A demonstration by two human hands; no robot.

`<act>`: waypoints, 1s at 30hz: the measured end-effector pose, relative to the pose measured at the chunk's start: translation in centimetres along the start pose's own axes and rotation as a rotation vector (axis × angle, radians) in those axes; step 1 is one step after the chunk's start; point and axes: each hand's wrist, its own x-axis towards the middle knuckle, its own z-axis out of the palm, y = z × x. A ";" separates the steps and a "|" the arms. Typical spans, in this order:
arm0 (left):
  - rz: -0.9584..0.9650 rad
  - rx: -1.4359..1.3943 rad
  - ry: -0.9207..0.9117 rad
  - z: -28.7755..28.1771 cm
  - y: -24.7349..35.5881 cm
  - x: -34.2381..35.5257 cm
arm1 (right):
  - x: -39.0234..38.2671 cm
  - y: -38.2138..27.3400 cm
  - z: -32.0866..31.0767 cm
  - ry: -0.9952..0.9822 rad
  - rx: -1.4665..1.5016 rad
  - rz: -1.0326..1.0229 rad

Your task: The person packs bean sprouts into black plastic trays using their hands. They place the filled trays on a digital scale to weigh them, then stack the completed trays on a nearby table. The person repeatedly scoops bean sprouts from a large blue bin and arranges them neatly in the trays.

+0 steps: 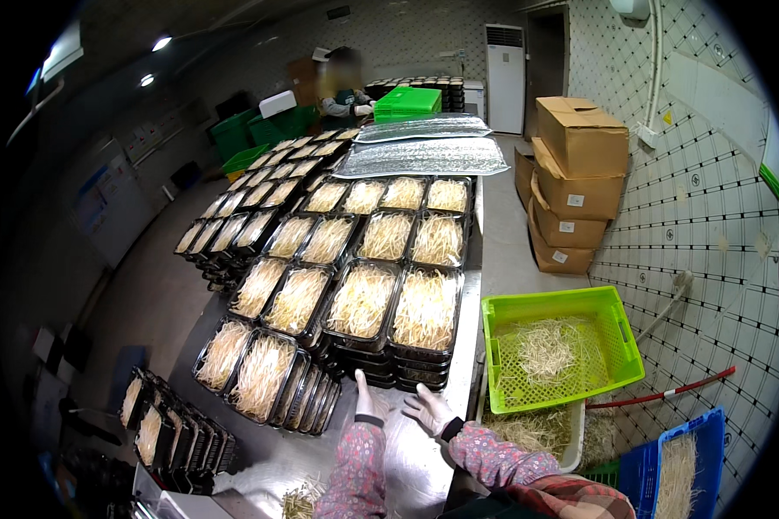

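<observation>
Both my hands wear pale gloves and reach to the front of tall stacks of black plastic trays filled with bean sprouts on a metal table. My left hand is open, its fingers stretched toward the lower trays. To its right, my right hand is open too, fingers spread beside the lower edge of the right-hand stack. Whether the fingertips touch the trays I cannot tell. Neither hand holds anything. Left of my left hand, a row of filled trays leans tilted in a stepped pile.
A lime green crate with loose sprouts stands at the right, near a blue crate. Silver insulating sheets cover far trays. Cardboard boxes are piled by the wall. More tray stacks stand lower left. Beyond the table is another person.
</observation>
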 end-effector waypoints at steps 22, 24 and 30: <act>0.551 -0.180 0.100 -15.6 6.7 -6.5 | -5.9 -1.6 -1.4 -0.479 -2.224 -0.716; 0.559 -0.161 0.147 -14.8 6.8 -6.1 | -6.0 -1.5 -1.4 -0.483 -2.225 -0.697; 0.525 -0.203 0.157 -13.6 6.9 -2.9 | -5.5 -1.4 -1.8 -0.482 -2.233 -0.702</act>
